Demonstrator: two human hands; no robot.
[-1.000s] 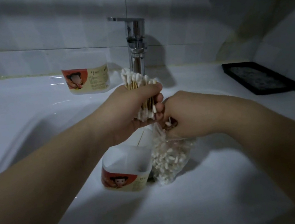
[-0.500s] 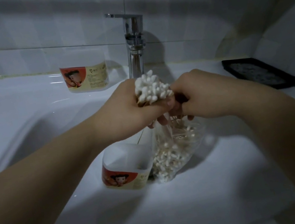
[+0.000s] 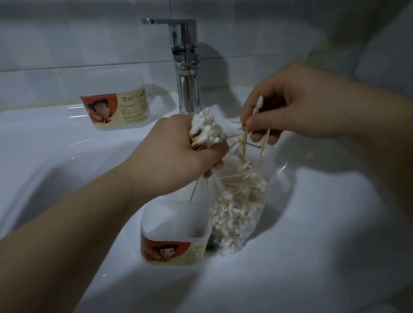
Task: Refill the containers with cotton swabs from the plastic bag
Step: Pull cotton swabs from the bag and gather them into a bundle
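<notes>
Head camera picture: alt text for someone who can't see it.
Over a white sink, the left hand grips a bundle of cotton swabs while the right hand pinches a few more above a plastic bag. An open container stands beside it.

1 faucet (image 3: 188, 77) stands at the back of 1 white sink (image 3: 37, 162). there are 2 labelled containers: the far container (image 3: 117, 109) just left of the faucet, and the near container (image 3: 176, 243) in front of the faucet, down in the basin. 1 clear plastic bag (image 3: 238, 205) sits in front of the faucet too, touching the near container. 2 hands show: the left hand (image 3: 180, 155) grips 1 bunch of cotton swabs (image 3: 206, 129) in front of the faucet, and the right hand (image 3: 292, 106) pinches a few loose swabs (image 3: 257, 109) right of the faucet. the swabs in the bunch and bag are too many to count.
</notes>
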